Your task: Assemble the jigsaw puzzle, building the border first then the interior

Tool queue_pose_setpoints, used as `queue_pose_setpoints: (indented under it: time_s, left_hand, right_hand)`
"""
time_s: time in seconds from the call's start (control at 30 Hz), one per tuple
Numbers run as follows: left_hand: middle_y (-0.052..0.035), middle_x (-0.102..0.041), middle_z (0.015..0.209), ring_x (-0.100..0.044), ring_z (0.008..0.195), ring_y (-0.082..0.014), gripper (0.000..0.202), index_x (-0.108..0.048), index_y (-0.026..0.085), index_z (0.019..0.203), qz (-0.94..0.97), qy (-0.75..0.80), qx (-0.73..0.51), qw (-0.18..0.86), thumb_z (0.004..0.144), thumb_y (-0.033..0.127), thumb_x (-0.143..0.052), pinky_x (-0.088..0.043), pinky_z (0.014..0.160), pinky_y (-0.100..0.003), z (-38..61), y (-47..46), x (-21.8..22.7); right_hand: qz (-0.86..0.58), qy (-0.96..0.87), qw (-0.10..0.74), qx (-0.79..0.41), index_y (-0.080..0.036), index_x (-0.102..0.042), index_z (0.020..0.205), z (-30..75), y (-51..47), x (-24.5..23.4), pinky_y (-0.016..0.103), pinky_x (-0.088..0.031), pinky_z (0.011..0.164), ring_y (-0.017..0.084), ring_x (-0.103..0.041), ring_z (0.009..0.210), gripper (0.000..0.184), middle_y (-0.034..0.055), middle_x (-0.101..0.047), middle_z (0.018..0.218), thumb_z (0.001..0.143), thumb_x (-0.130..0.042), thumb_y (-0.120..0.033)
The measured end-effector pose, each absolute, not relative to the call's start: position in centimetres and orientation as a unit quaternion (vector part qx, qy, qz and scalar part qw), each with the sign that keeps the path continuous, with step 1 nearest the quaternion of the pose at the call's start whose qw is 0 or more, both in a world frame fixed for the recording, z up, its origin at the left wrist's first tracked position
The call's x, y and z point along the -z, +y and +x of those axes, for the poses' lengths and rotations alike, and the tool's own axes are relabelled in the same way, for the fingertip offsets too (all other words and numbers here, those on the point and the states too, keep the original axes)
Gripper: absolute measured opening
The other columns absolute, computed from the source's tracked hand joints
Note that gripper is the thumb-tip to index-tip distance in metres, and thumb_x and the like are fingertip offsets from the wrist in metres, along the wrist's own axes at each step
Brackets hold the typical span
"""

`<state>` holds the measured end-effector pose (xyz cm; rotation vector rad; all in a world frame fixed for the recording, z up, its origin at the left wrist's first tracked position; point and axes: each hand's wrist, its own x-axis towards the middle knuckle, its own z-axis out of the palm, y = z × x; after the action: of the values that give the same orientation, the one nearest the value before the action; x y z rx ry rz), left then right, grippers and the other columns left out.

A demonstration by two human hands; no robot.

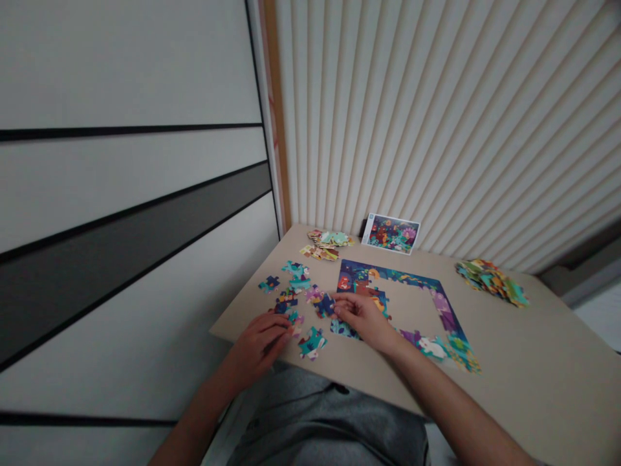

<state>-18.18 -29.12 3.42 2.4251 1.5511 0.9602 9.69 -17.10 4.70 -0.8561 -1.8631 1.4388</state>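
Observation:
My left hand is at the table's near left edge, thumb and fingers closed together on a teal and pink puzzle piece. Across from it, my right hand has its fingertips pinched at the edge of a dark blue puzzle piece, by the left side of the puzzle frame. The partly joined puzzle has its border and some left-hand pieces in place around a bare middle; my right hand and forearm hide part of its lower left. A teal piece lies between my hands, near the edge.
Loose pieces are scattered left of the puzzle. Piles of pieces stand at the back left and the right. A picture card leans at the back, before a pleated partition. A panelled wall borders the left.

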Motion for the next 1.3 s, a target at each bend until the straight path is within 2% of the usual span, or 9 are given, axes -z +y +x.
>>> queue_pose_setpoints:
  time_s: [0.07, 0.23, 0.37, 0.47, 0.6, 0.8, 1.0, 1.1, 1.3]
  left_hand:
    - [-0.0070, -0.070, 0.120, -0.063, 0.118, -0.0218, 0.022, -0.072, 0.024, 0.111, 0.774, 0.542, -0.328, 0.024, 0.100, 0.030, -0.054, -0.049, 0.109, -0.043, -18.5, -28.9, -3.1]
    - [-0.0087, -0.069, 0.120, -0.064, 0.113, -0.0254, 0.031, -0.068, 0.024, 0.120, 0.689, 0.641, -0.335, -0.043, 0.100, 0.040, -0.051, -0.051, 0.105, -0.047, -20.2, -27.7, -2.6]
    - [-0.0091, -0.070, 0.119, -0.064, 0.112, -0.0268, 0.034, -0.070, 0.022, 0.117, 0.667, 0.674, -0.313, -0.056, 0.099, 0.043, -0.050, -0.050, 0.105, -0.046, -21.6, -27.2, -2.5]
    - [-0.0090, -0.069, 0.120, -0.063, 0.114, -0.0278, 0.035, -0.072, 0.023, 0.115, 0.673, 0.676, -0.297, -0.047, 0.097, 0.046, -0.053, -0.050, 0.106, -0.047, -22.0, -27.5, -2.7]
    - [-0.0086, -0.068, 0.125, -0.062, 0.117, -0.0287, 0.039, -0.073, 0.024, 0.115, 0.695, 0.668, -0.264, -0.018, 0.093, 0.053, -0.060, -0.047, 0.107, -0.048, -21.3, -28.1, -2.9]
    - [-0.0076, -0.068, 0.125, -0.060, 0.119, -0.0295, 0.046, -0.070, 0.026, 0.119, 0.686, 0.682, -0.252, -0.037, 0.087, 0.059, -0.065, -0.044, 0.107, -0.047, -20.1, -27.9, -3.0]
    - [-0.0082, -0.069, 0.123, -0.062, 0.117, -0.0295, 0.048, -0.063, 0.024, 0.122, 0.674, 0.678, -0.293, 0.012, 0.084, 0.051, -0.071, -0.046, 0.103, -0.047, -19.5, -27.5, -3.1]
    - [-0.0100, -0.068, 0.127, -0.063, 0.116, -0.0287, 0.049, -0.059, 0.022, 0.130, 0.656, 0.679, -0.324, 0.048, 0.088, 0.047, -0.067, -0.048, 0.103, -0.047, -19.4, -27.4, -3.2]
    - [-0.0088, -0.072, 0.117, -0.070, 0.101, -0.0252, 0.044, -0.061, 0.021, 0.130, 0.597, 0.705, -0.374, 0.081, 0.095, 0.047, -0.051, -0.055, 0.094, -0.042, -20.5, -27.2, -3.7]
  right_hand:
    - [-0.327, -0.729, 0.312, -0.513, -0.019, -0.064, 0.131, 9.7, -17.2, -4.8, 0.033, -0.054, 0.083, 0.020, -0.070, 0.093, 0.045, 0.0077, -0.075, 0.106, 0.093, -0.064, -0.042]
    - [-0.358, -0.812, 0.279, -0.367, -0.020, -0.068, 0.130, 9.9, -17.6, -5.9, 0.037, -0.055, 0.082, 0.023, -0.070, 0.086, 0.039, 0.0070, -0.077, 0.096, 0.097, -0.059, -0.036]
    - [-0.301, -0.858, 0.279, -0.308, -0.023, -0.067, 0.133, 10.0, -17.9, -6.2, 0.044, -0.049, 0.105, 0.028, -0.065, 0.120, 0.037, 0.0117, -0.068, 0.132, 0.098, -0.057, -0.032]
    - [-0.289, -0.881, 0.282, -0.249, -0.024, -0.067, 0.134, 10.1, -18.1, -6.1, 0.047, -0.044, 0.112, 0.028, -0.056, 0.132, 0.037, 0.0126, -0.059, 0.145, 0.099, -0.057, -0.030]
    - [-0.283, -0.896, 0.277, -0.202, -0.024, -0.071, 0.126, 10.2, -18.5, -6.3, 0.044, -0.046, 0.109, 0.026, -0.058, 0.128, 0.030, 0.0123, -0.062, 0.139, 0.099, -0.057, -0.028]
    - [-0.203, -0.929, 0.228, -0.209, -0.026, -0.070, 0.124, 10.1, -19.6, -7.6, 0.041, -0.044, 0.108, 0.024, -0.057, 0.125, 0.028, 0.0100, -0.065, 0.131, 0.099, -0.060, -0.032]
    - [-0.178, -0.947, 0.174, -0.202, -0.023, -0.063, 0.135, 9.9, -20.3, -7.6, 0.043, -0.040, 0.111, 0.028, -0.052, 0.131, 0.049, 0.0129, -0.061, 0.137, 0.093, -0.066, -0.049]
    - [-0.176, -0.952, 0.160, -0.195, -0.022, -0.060, 0.139, 9.6, -20.4, -7.3, 0.043, -0.039, 0.112, 0.028, -0.050, 0.133, 0.056, 0.0137, -0.059, 0.139, 0.093, -0.064, -0.053]
    - [-0.185, -0.950, 0.154, -0.198, -0.021, -0.063, 0.134, 9.6, -20.5, -7.3, 0.043, -0.038, 0.112, 0.028, -0.049, 0.133, 0.050, 0.0130, -0.057, 0.142, 0.095, -0.063, -0.052]
